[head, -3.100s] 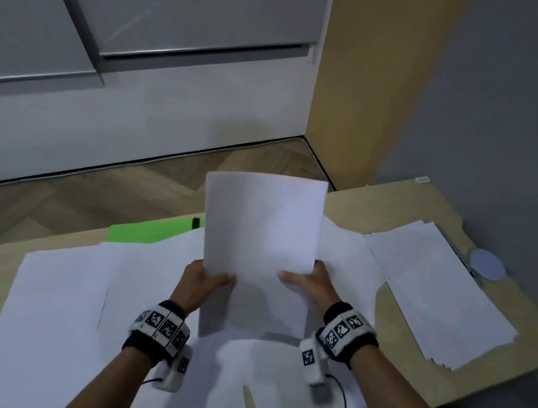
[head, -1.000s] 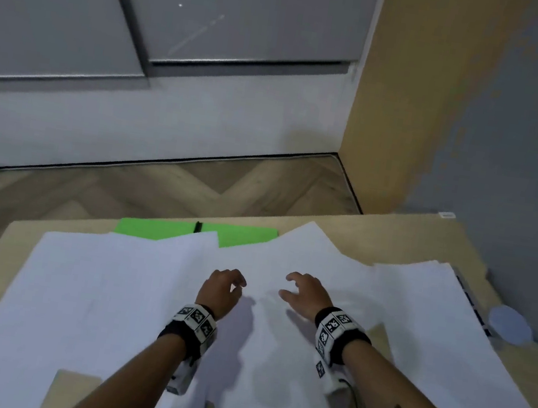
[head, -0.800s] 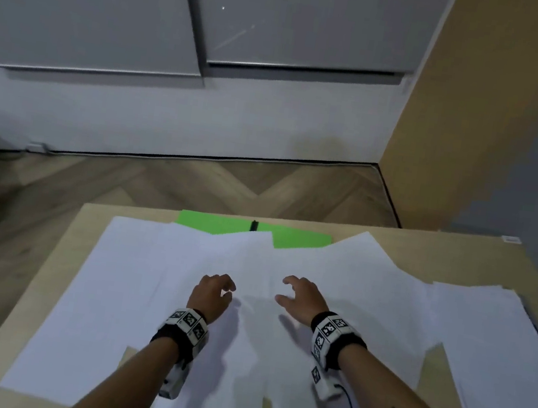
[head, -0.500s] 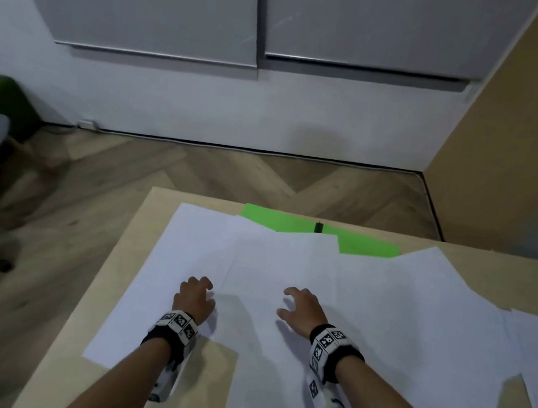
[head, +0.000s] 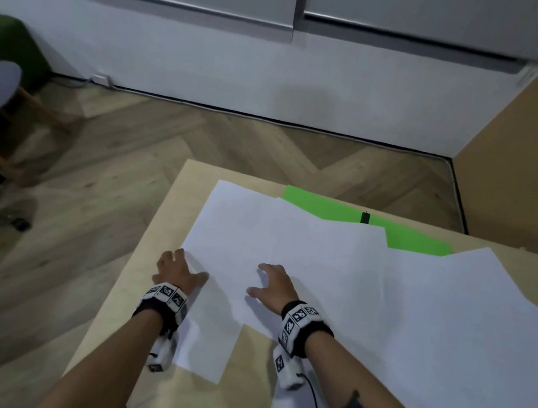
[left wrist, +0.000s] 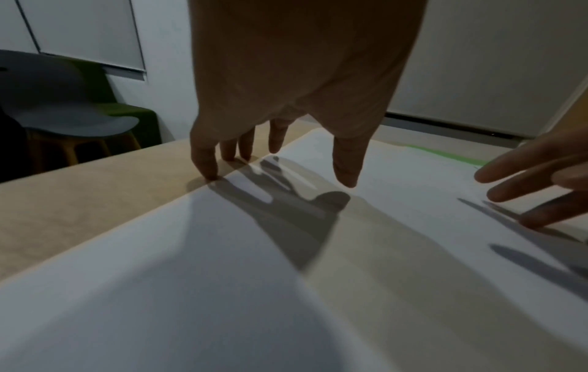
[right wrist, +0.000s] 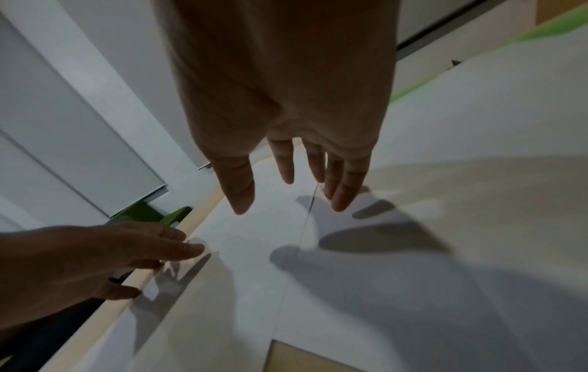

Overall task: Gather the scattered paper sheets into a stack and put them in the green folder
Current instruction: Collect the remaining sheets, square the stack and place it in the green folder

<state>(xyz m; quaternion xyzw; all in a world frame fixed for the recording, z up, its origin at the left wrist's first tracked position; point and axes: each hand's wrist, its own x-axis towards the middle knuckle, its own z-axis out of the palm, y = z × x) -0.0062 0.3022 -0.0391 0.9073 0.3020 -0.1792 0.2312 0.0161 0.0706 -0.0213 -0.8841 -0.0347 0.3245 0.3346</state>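
So my left hand (head: 178,270) was down at the left edge of the paper sheets (head: 337,275), fingers (left wrist: 203,161) pretty much straight, tips touching the bench (head: 131,288) right where the outermost sheet ended, thumb hanging just above the paper. It wasn't gripping anything. My right hand (head: 271,287) sat a bit to the right of it, fingers (right wrist: 343,186) spread and relaxed just over the sheets, nothing held either; couldn't really tell if the tips were touching. The sheets were all lying flat and overlapping across most of the bench. The green folder (head: 405,235) was at the far edge, mostly buried under the paper, only its far strip and a small black clip (head: 365,217) poking out.
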